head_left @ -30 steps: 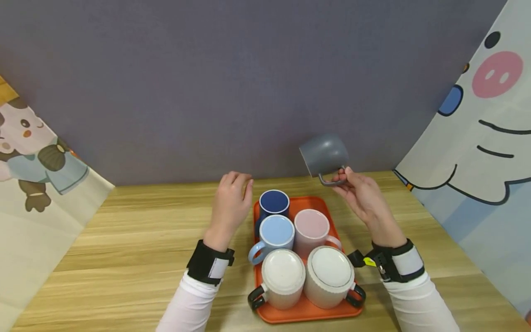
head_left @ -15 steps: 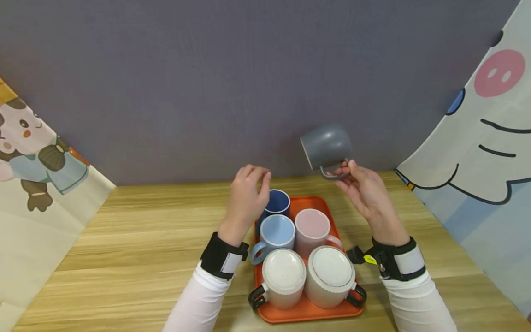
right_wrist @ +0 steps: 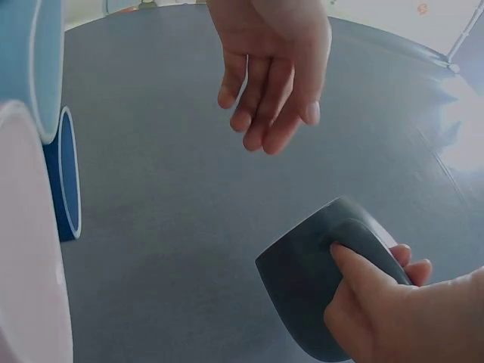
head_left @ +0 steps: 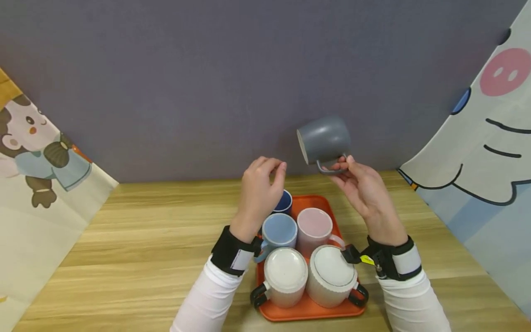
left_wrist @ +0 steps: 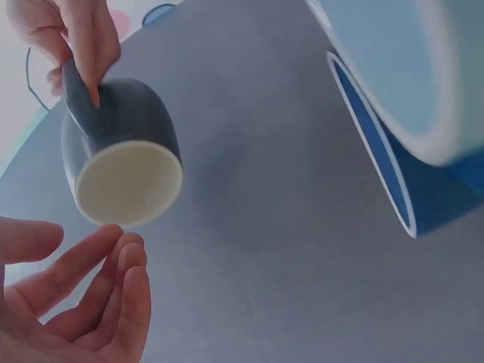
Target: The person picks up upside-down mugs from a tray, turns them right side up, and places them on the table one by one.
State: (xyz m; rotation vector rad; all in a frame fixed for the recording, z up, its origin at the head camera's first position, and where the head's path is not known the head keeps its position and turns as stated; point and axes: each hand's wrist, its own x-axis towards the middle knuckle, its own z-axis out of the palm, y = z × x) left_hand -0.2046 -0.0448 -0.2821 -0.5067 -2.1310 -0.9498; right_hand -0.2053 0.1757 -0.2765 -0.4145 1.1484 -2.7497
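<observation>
A dark grey mug (head_left: pixel 325 139) with a cream inside is tipped on its side in the air, its mouth facing left. My right hand (head_left: pixel 370 196) pinches it by the handle, as the right wrist view also shows on the mug (right_wrist: pixel 302 280). My left hand (head_left: pixel 259 189) hovers over the back left of the tray with bent, relaxed fingers and holds nothing. In the left wrist view, the fingertips of that left hand (left_wrist: pixel 87 295) come close to the mug's rim (left_wrist: pixel 128 184); I cannot tell whether they touch.
An orange tray (head_left: pixel 311 314) on the wooden table (head_left: pixel 137 258) bears a navy mug (head_left: pixel 285 203), a light blue mug (head_left: pixel 280 229), a pink mug (head_left: pixel 314 226) and two whitish ribbed mugs (head_left: pixel 286 274) with black handles. A grey panel (head_left: pixel 186 92) stands behind.
My left hand has moved right, over the navy mug and toward the grey mug. My right hand has raised the grey mug a little, keeping hold of its handle.
</observation>
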